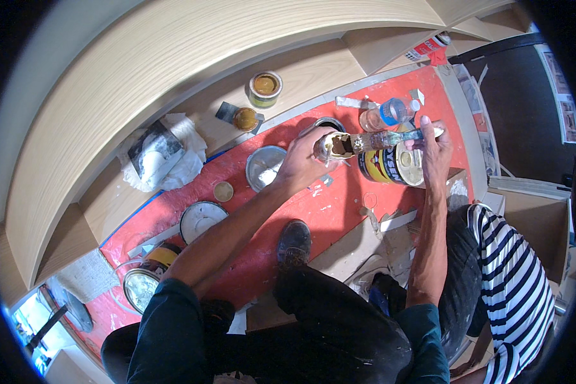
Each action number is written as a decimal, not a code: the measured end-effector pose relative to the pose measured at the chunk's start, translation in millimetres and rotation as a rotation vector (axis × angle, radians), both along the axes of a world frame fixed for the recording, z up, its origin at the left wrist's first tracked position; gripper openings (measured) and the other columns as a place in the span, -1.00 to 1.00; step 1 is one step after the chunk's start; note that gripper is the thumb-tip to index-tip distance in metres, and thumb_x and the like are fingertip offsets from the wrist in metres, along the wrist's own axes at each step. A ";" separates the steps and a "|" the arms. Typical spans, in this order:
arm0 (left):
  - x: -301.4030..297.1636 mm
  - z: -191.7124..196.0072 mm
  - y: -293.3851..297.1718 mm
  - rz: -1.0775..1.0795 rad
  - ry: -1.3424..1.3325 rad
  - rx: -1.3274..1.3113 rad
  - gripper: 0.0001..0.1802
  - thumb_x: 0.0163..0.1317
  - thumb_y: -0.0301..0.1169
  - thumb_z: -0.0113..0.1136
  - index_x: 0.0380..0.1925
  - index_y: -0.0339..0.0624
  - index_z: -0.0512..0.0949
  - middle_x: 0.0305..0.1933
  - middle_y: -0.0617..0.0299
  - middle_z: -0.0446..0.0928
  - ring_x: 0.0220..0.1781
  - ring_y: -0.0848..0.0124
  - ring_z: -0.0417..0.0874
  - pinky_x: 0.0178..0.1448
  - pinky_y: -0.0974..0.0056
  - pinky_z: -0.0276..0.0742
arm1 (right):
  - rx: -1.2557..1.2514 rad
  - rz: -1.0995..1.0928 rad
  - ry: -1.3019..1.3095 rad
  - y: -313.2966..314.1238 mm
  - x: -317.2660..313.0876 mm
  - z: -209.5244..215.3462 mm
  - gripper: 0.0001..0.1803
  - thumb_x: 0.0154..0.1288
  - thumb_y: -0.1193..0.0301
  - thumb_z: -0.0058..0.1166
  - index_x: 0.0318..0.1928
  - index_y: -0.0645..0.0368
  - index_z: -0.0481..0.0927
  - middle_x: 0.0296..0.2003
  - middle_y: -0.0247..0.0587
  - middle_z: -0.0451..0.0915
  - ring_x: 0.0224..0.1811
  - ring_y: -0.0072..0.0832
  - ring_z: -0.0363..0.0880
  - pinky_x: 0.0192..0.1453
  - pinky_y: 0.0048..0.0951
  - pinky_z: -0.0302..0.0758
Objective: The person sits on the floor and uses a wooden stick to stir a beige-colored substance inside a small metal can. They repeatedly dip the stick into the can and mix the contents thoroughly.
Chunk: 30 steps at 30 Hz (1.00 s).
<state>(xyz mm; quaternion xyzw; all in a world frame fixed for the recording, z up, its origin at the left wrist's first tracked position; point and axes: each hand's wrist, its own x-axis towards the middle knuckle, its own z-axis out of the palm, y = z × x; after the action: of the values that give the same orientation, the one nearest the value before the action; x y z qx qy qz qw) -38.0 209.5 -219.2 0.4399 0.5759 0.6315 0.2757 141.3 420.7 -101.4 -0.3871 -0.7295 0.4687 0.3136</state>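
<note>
My left hand (301, 159) is closed round a small open cup or tin (324, 148) with a pale, smeared rim and brown inside. In my right hand (435, 146) is the narrow blue-green end of what looks like a paint-crusted paintbrush (377, 140), lying nearly level. Its wide end meets the mouth of the cup; the tip is partly hidden there. Below the brush stands a yellow and black paint can (381, 168) with a whitish, stained top. A dark-mouthed open can (329, 123) is partly covered by my left hand.
A clear plastic bottle (390, 114) lies beyond the brush. On the wooden shelf are a tin of brown paste (265, 86) and a crumpled white cloth (192, 144). Lids (201, 221) and another paint can (141, 288) stand left on the red sheet (249, 256). A person in a striped shirt (515, 288) is close at right.
</note>
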 end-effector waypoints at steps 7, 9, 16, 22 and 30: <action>2.5 -11.3 -7.7 -0.021 -0.146 -0.038 -0.25 0.06 -0.48 0.61 0.29 -0.24 0.49 0.20 0.15 0.61 0.24 0.41 0.65 0.34 0.24 0.61 | -0.077 -0.027 0.114 9.4 16.7 -4.4 -0.73 0.60 0.20 0.18 -0.21 0.11 0.56 -0.44 -0.26 0.68 -0.44 -0.55 0.69 -0.32 -0.52 0.63; 1.9 -14.6 -7.6 -0.005 -0.150 0.006 -0.24 0.07 -0.49 0.61 0.30 -0.23 0.48 0.21 0.16 0.60 0.25 0.44 0.64 0.35 0.25 0.61 | -0.236 0.000 0.228 15.4 24.8 -7.3 -0.78 0.61 0.24 0.17 -0.14 0.12 0.60 -0.33 -0.22 0.72 -0.32 -0.53 0.73 -0.18 -0.49 0.67; 2.8 -7.8 -5.3 -0.023 -0.123 -0.048 -0.25 0.07 -0.49 0.62 0.28 -0.23 0.49 0.17 0.21 0.61 0.20 0.47 0.63 0.35 0.26 0.58 | -0.522 0.213 0.337 5.5 24.2 -22.0 -0.84 0.60 0.45 0.07 0.10 0.17 0.55 0.06 0.02 0.70 0.07 -0.36 0.69 0.19 -0.31 0.65; -0.4 1.4 -2.6 -0.050 -0.105 0.024 -0.28 0.06 -0.49 0.61 0.25 -0.23 0.50 0.15 0.18 0.61 0.20 0.44 0.63 0.34 0.26 0.57 | -0.440 0.227 0.196 14.1 19.4 -30.7 -0.80 0.61 0.48 0.04 0.13 0.23 0.47 0.03 0.04 0.70 0.01 -0.35 0.70 0.15 -0.33 0.66; -2.5 -0.9 -19.9 0.017 -0.114 -0.044 -0.26 0.03 -0.49 0.62 0.26 -0.20 0.51 0.13 0.17 0.63 0.19 0.38 0.67 0.34 0.25 0.57 | -0.278 0.108 0.148 23.1 30.2 -21.9 -0.84 0.61 0.47 0.08 0.07 0.20 0.44 -0.01 -0.01 0.75 -0.08 -0.42 0.71 0.07 -0.38 0.69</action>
<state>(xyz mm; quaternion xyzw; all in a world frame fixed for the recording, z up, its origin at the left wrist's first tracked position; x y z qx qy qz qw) -40.5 189.6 -220.1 0.3920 0.5769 0.6450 0.3123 171.5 443.8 -123.3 -0.3516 -0.6523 0.6084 0.2842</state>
